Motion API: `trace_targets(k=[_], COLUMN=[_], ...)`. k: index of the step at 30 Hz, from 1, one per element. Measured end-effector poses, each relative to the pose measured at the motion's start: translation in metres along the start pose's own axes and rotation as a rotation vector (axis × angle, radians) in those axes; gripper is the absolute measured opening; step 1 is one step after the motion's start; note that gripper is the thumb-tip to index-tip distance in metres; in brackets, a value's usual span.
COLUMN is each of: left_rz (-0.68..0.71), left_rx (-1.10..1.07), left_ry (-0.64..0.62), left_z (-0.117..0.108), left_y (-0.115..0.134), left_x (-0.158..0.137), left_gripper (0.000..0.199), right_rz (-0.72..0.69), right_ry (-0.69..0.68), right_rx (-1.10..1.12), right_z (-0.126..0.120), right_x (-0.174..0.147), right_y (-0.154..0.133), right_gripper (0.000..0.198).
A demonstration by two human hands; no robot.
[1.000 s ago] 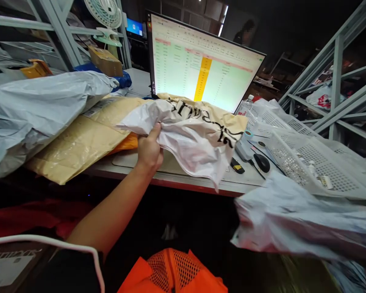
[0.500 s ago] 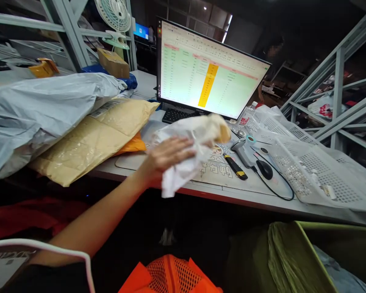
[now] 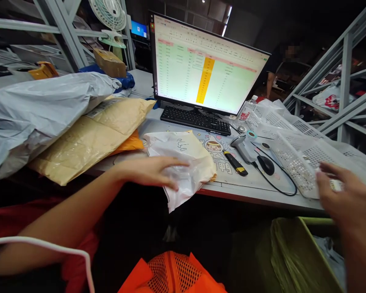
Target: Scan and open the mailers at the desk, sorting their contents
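A crumpled white and cream mailing bag [image 3: 187, 152] with handwriting on it lies at the front of the desk, one corner hanging over the edge. Over its left part, my left hand [image 3: 149, 171] is stretched out with fingers and thumb apart. Whether the fingertips press on the bag is unclear. On the far right my right hand [image 3: 347, 195] reaches to the front of a white perforated basket [image 3: 311, 150]. It is smeared by motion, and its grip does not show. Beside its fingers is a small white item [image 3: 336, 185] in the basket.
A yellow-black cutter [image 3: 235, 163], a barcode scanner [image 3: 244, 148] and a mouse [image 3: 265, 165] lie right of the bag. Behind are a keyboard [image 3: 195, 120] and monitor [image 3: 207, 65]. Padded mailers [image 3: 94, 138] are piled left. A green bin [image 3: 317, 221] stands below right.
The mailing bag, blurred and raised before, now lies flatter on the desk with its writing showing. My left hand has shifted slightly left. My right hand has come into view at the basket.
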State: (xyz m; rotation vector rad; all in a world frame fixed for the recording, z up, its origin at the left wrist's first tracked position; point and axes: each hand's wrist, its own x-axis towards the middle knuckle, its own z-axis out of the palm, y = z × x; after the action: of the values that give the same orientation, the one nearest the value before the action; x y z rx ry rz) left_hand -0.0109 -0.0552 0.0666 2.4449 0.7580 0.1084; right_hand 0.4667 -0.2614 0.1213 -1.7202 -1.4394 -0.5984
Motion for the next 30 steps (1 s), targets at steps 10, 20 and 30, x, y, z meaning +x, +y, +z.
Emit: trace_targets(k=[10, 20, 30], left_rz=[0.03, 0.317, 0.39], left_rx=[0.385, 0.344, 0.356], left_ry=[0.275, 0.175, 0.185], left_z=[0.091, 0.112, 0.112], left_y=[0.022, -0.002, -0.021], left_x=[0.103, 0.026, 0.013], left_gripper=[0.066, 0.077, 0.066], right_rz=[-0.227, -0.172, -0.055], right_ry=[-0.599, -1.112, -1.006], right_rx=[0.498, 0.124, -0.124], right_z=[0.283, 0.354, 0.353], right_x=[0.046, 0.035, 0.044], right_y=[-0.169, -0.155, -0.131], right_gripper=[0.044, 0.058, 0.07])
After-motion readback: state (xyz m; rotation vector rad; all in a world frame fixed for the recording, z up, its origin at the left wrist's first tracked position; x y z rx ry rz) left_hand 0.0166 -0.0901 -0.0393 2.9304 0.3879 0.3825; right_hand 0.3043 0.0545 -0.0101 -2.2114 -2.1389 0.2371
